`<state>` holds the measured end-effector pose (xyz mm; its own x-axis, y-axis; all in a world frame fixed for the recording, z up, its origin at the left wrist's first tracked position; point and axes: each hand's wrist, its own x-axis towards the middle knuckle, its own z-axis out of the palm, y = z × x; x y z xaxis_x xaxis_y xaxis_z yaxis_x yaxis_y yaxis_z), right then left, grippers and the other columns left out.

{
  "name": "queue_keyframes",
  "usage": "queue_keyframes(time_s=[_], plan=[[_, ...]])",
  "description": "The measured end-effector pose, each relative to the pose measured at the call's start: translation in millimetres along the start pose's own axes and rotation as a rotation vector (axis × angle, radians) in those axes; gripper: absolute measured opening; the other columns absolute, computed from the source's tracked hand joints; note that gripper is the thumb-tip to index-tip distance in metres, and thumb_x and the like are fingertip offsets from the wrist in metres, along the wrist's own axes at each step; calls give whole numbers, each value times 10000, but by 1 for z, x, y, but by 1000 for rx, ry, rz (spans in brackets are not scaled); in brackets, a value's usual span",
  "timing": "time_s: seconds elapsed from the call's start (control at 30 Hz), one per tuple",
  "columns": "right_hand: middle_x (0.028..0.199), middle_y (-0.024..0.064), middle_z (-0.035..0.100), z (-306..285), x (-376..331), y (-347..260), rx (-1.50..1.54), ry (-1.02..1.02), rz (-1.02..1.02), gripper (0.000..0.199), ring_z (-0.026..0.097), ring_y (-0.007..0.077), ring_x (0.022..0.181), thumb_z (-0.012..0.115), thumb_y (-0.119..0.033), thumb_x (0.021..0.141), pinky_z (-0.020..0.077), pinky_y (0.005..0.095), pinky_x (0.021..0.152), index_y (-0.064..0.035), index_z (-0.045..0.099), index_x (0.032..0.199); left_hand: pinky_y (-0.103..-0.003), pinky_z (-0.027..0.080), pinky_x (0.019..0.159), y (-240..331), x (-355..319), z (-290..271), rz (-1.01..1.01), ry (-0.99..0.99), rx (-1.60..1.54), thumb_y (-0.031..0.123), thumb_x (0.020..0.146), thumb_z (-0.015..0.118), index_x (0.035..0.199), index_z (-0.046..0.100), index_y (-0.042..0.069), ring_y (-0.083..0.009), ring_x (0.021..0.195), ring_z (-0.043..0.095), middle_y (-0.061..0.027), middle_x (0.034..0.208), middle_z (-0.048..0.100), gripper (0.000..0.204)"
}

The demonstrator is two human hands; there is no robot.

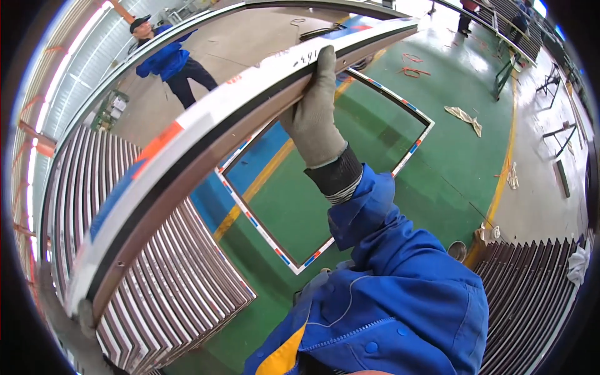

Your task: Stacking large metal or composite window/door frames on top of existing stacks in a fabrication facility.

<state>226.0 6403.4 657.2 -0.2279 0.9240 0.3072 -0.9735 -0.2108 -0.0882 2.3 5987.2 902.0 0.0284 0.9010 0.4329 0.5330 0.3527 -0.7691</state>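
Item: long frame profile (206,134), carried. My right hand (315,106) grips its upper edge; my left hand (87,312) clasps the lower end (half hidden). Next: steady lowering, I judge.

A workshop floor (450,162) painted green, crossed by yellow lines (265,181) and a blue strip (262,156). Stacked brown frame profiles (162,281) fill racks at left and right. Rags (464,117) lie scattered; daylight glares through wall panels (75,81).
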Motion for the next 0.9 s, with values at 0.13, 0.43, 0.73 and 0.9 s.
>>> queue_keyframes(time_s=[0.13,0.43,0.73,0.9], plan=[[1003,63,695,-77,43,-72,141,192,31,534,705,242,912,542,-581,1004,608,415,860,-76,612,1165,-465,506,780,75,59,-16,-206,-455,-500,529,948,643,1192,634,-77,-382,911,663,-256,954,675,654],[1070,153,678,-280,104,-198,16,507,72,804,685,284,1015,517,-739,921,577,429,930,25,576,1165,-482,449,562,356,132,36,-36,-419,-813,443,812,809,843,613,27,-405,624,587,-184,680,574,461],[845,45,627,-469,101,-252,-802,940,306,537,663,195,717,831,-443,837,560,370,588,-43,604,1114,-503,488,630,581,21,201,73,-638,-1100,266,796,785,910,617,75,-389,734,623,-167,769,598,279],[792,71,629,-596,50,-236,-1078,1188,410,199,621,210,611,705,-126,843,508,377,517,-28,632,999,-487,547,762,696,-49,291,131,-914,-1129,174,736,808,1030,567,106,-380,913,638,-145,973,612,386]])
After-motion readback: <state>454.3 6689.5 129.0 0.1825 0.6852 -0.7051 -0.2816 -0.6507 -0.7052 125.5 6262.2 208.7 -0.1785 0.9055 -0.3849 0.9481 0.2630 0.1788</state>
